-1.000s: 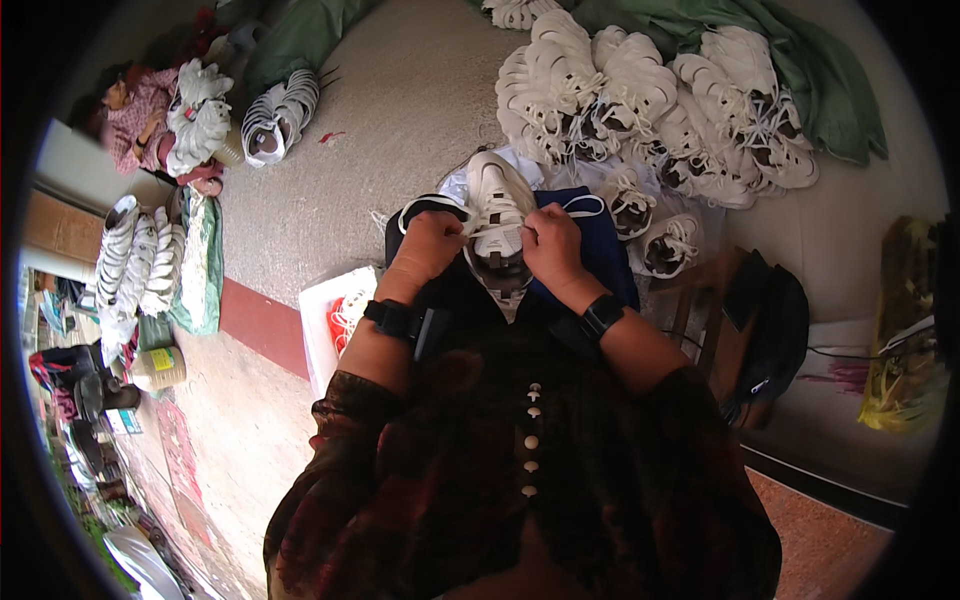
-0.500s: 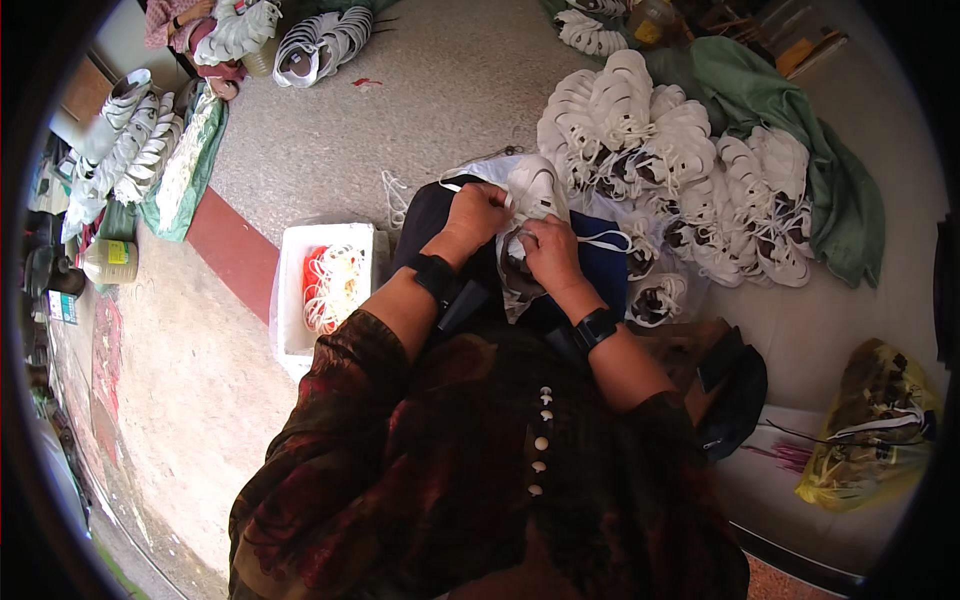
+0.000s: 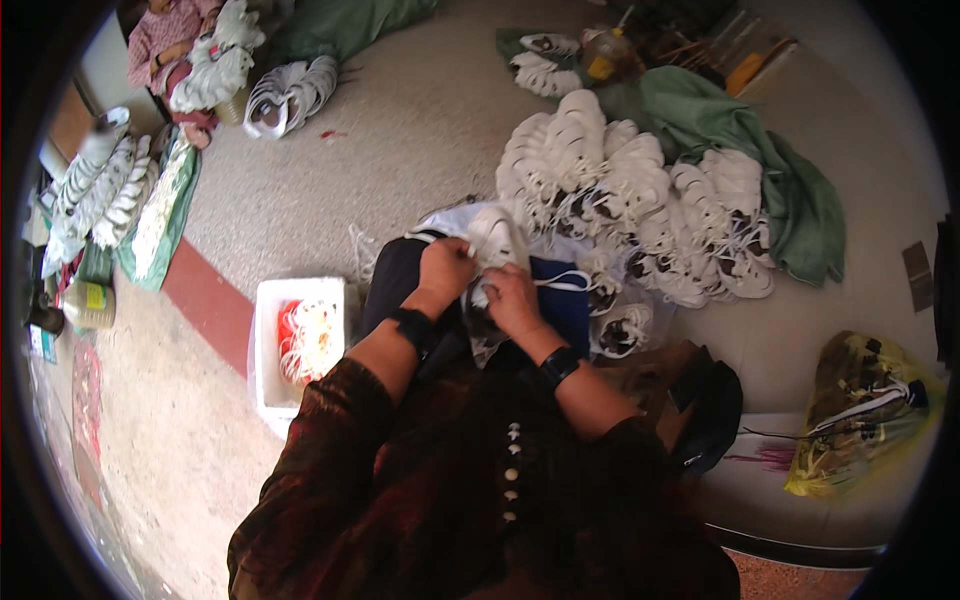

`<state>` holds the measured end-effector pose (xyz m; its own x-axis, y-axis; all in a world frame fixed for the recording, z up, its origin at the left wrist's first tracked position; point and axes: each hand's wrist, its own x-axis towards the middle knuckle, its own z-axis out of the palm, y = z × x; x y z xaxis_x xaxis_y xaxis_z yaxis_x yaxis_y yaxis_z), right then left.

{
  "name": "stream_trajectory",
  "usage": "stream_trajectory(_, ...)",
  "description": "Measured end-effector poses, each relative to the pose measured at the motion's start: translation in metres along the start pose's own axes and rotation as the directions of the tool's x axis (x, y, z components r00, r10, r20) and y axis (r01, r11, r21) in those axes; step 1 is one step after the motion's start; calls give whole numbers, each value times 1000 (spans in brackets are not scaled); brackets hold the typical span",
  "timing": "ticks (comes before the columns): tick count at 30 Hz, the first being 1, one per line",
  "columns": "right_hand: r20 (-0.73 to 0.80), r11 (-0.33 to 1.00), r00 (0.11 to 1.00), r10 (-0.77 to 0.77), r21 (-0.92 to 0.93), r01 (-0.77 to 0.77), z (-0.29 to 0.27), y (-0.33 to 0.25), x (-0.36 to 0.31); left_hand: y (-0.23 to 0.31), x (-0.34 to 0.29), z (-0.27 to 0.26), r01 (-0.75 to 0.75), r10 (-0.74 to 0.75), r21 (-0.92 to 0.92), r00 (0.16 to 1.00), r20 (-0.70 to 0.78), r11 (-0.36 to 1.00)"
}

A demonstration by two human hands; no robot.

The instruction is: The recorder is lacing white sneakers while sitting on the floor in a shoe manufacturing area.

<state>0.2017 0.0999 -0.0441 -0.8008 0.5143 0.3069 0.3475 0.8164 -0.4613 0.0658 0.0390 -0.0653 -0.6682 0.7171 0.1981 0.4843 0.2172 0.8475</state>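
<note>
A white shoe upper [image 3: 497, 235] lies over my lap, its toe pointing away from me. My left hand [image 3: 447, 270] is closed at the upper's left edge, fingertips pinched at the lacing. A white strand of lace shows just beyond that hand. My right hand [image 3: 512, 300] is closed on the upper's opening, thumb and fingers pressed together at its edge. From the right side of the upper a white shoelace [image 3: 565, 281] loops out over blue cloth. My fingers hide the eyelets and the exact spot where the lace passes.
To the left stands a white foam box [image 3: 270, 345] holding laces and something red. A heap of white shoe uppers [image 3: 630, 190] lies at the right, beside green sacking [image 3: 805, 215]. A yellow bag [image 3: 850, 420] sits farther right. At the far left another person [image 3: 170, 45] holds stacked uppers.
The whole view has shifted, so the scene sits lower and farther left. Both hands stay at the upper; the left hand's fingers have drawn in closer to its edge.
</note>
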Motion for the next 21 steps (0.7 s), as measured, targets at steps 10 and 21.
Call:
stream_trajectory(10,-54,1000,998,-15,11,16,5,-6,-6,19,-15,-9,-72,40,297,993,111,952)
stream_trajectory(21,-64,988,996,-59,-143,50,8,-11,8,23,-18,-15,-224,157,338,964,215,914)
